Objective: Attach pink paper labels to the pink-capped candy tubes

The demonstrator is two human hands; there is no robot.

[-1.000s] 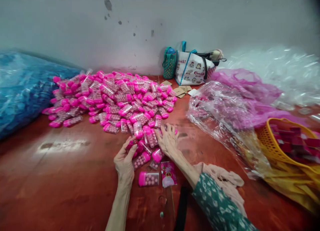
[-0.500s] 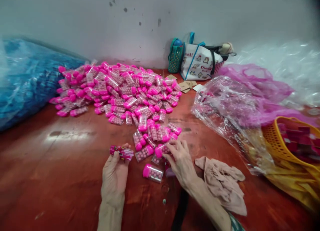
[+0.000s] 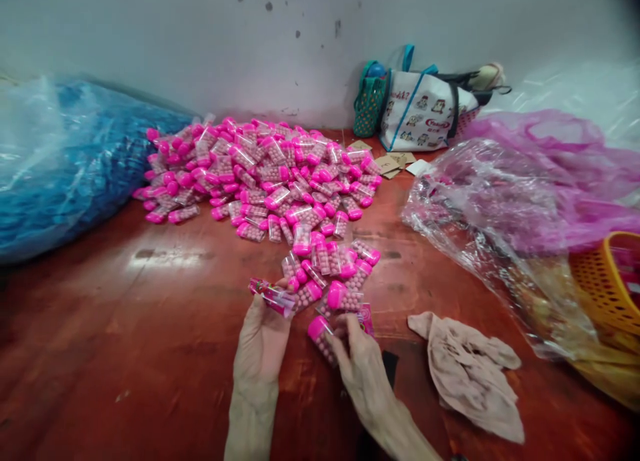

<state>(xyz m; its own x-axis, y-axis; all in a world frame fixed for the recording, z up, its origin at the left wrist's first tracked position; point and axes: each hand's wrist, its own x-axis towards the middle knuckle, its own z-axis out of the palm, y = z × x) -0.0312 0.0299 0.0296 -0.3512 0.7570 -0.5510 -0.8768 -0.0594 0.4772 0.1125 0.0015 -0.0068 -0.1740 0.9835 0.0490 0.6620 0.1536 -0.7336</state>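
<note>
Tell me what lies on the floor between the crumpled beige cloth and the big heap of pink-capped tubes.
In the head view, mostly bare red floor separates the beige cloth from the heap; only a small cluster of loose pink-capped tubes sits along that stretch's left edge.

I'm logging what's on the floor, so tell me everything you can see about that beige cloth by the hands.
The cloth is a thin, soft-looking beige fabric, crumpled into loose folds. It lies flat on the red-brown floor, off to the side of the right hand and apart from it. Its far end lies close to a clear plastic bag; whether they touch is unclear.
</note>
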